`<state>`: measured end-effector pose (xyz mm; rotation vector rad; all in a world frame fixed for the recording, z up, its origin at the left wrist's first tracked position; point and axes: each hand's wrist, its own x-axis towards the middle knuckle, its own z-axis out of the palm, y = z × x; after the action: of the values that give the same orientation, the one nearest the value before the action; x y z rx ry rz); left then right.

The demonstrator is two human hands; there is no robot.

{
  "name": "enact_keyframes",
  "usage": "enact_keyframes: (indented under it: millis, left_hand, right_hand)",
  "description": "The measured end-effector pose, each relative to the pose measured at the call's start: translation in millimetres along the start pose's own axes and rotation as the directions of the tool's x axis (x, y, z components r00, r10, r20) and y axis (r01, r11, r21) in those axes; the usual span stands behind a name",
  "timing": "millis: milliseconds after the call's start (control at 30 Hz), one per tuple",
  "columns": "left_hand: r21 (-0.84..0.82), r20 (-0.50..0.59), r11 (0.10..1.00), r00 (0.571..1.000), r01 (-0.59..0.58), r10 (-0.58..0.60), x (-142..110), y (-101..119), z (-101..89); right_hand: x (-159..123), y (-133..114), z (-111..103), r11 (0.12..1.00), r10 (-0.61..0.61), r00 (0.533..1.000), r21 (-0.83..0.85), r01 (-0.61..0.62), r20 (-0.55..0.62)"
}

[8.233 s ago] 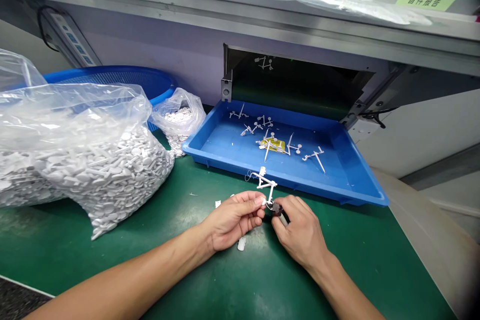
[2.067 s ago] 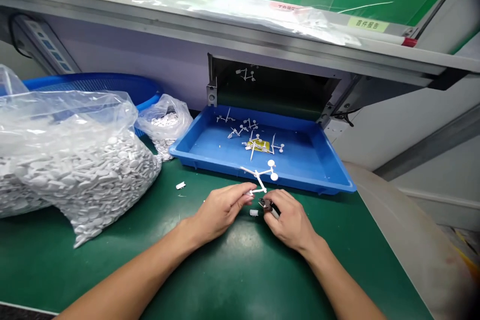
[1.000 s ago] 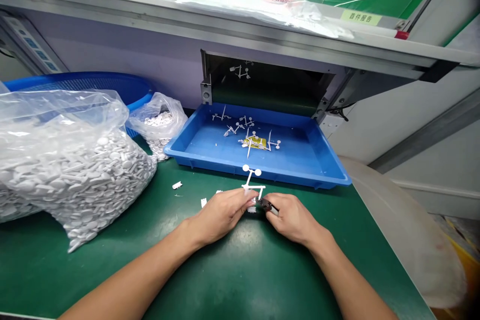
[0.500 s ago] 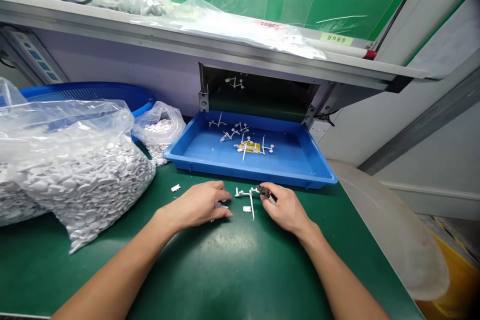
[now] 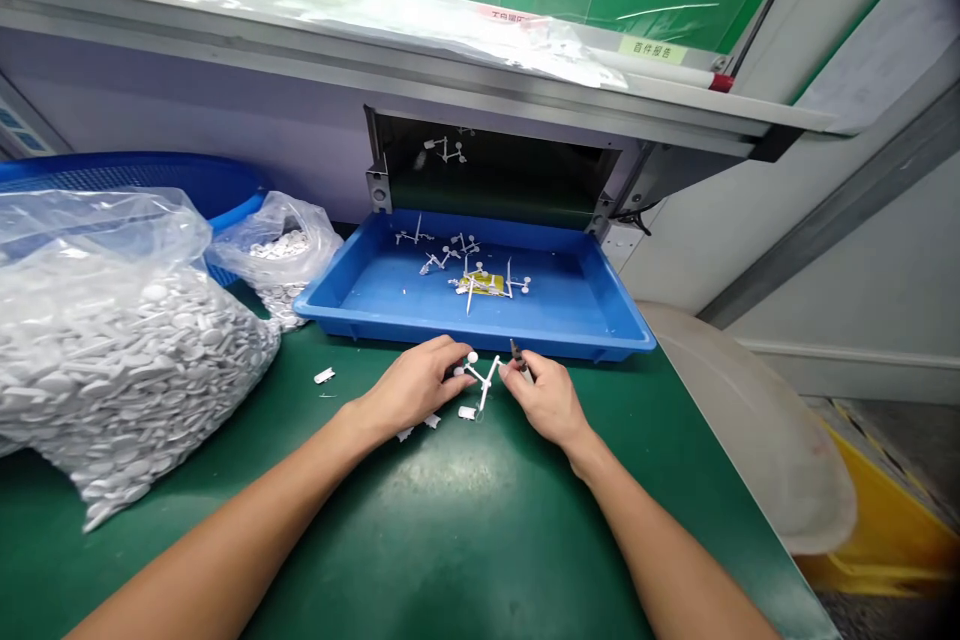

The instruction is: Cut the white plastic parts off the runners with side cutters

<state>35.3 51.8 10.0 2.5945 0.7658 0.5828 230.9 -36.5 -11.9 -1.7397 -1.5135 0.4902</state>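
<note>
Green bench mat [image 5: 457,540] runs under both forearms, its R edge slanting down past a pale curved sheet [image 5: 750,430], w/ yellow floor marking beyond. Far edge of the work area = blue plastic tray [image 5: 457,334], front rim just past the hands, fingertips near but not touching it. Tray sits right below a dark hatch opening [image 5: 487,175] under an alu shelf edge [image 5: 390,80]; more white runners lie in the tray and one on the dark belt inside the hatch. L of tray, big clear bag of white discs [image 5: 127,370] slumps on the mat, w/ a smaller clear bag [image 5: 281,255] and a blue mesh basket [image 5: 142,172] behind it. Main item: white plastic runner [image 5: 484,375], thin branching arms w/ round disc ends, sits betw the hands, low over the mat, tilted. Left hand [image 5: 409,388] has fingers closed at the runner's L side, seems pinched, contact partly hidden. Right hand [image 5: 546,402] is curled, grasping small dark side cutters [image 5: 517,356], tips pointing up toward the tray, just beside the runner. Loose white offcuts [image 5: 467,412] lie on the mat just below the runner, another [image 5: 324,375] further L.
</note>
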Motion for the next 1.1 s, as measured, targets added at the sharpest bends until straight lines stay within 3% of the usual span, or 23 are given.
enact_keyframes:
  millis: [133,267,400,467,533,633,800,1100]
  left_hand:
    - [-0.008,-0.138,1.0,0.99,0.016,-0.017,-1.5,0.7,7.0]
    - [-0.033,-0.132,0.999,0.991,0.009,-0.013,-3.5,1.8,6.0]
    - [-0.202,-0.165,0.976,0.979,0.082,-0.116,-5.7,12.3,-4.5]
    - [-0.303,-0.164,0.949,0.976,0.09,-0.145,-6.6,20.2,-8.4]
    - [-0.38,-0.171,0.923,0.976,0.062,-0.136,-7.5,27.5,-9.0]
    - [-0.449,-0.187,0.894,0.976,0.015,-0.111,-8.9,33.3,-4.5]
    - [-0.48,-0.212,0.876,0.975,-0.045,-0.066,-12.1,30.8,4.2]
    - [-0.459,-0.212,0.887,0.976,-0.054,-0.051,-12.7,27.5,7.7]
  right_hand:
    - [-1.5,-2.9,-2.1,0.983,0.087,0.996,0.167,-0.083,-0.019]
    - [-0.8,-1.7,-8.1,0.921,0.063,0.995,0.38,-0.088,0.079]
    - [4.0,7.5,-20.4,0.831,0.039,0.992,0.547,-0.099,0.121]
    - [4.5,9.7,-23.0,0.91,0.056,0.996,0.407,-0.081,0.074]
    - [2.3,7.8,-20.8,0.987,-0.008,0.999,0.159,0.0,0.05]
    - [-3.7,-0.2,-12.3,0.985,-0.16,0.984,-0.049,0.164,0.078]
    - [-9.5,-9.5,-5.8,0.963,-0.25,0.963,-0.079,0.258,0.101]
    - [-10.6,-8.0,-7.3,0.949,-0.292,0.95,-0.093,0.302,0.106]
